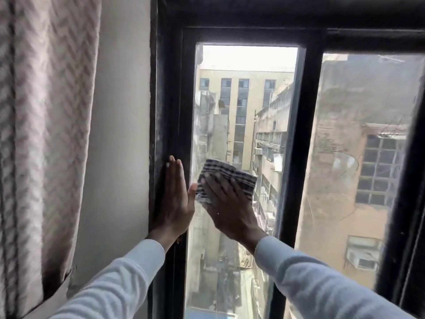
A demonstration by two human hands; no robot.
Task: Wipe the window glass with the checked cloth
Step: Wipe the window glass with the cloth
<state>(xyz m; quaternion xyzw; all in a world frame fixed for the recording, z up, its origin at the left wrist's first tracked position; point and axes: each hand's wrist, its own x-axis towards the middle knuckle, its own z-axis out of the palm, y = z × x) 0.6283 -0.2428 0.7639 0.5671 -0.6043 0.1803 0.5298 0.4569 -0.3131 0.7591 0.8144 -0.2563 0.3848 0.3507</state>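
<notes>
The narrow left pane of window glass stands in a black frame. A folded black-and-white checked cloth lies flat against this pane at mid height. My right hand presses on the cloth with fingers spread over it. My left hand rests flat and empty on the frame's left upright, fingers straight and pointing up, its thumb close to the cloth's left edge. Both arms wear pale long sleeves.
A pale patterned curtain hangs at the far left beside a strip of white wall. A black mullion separates the narrow pane from a wider, smeared right pane. Buildings show outside.
</notes>
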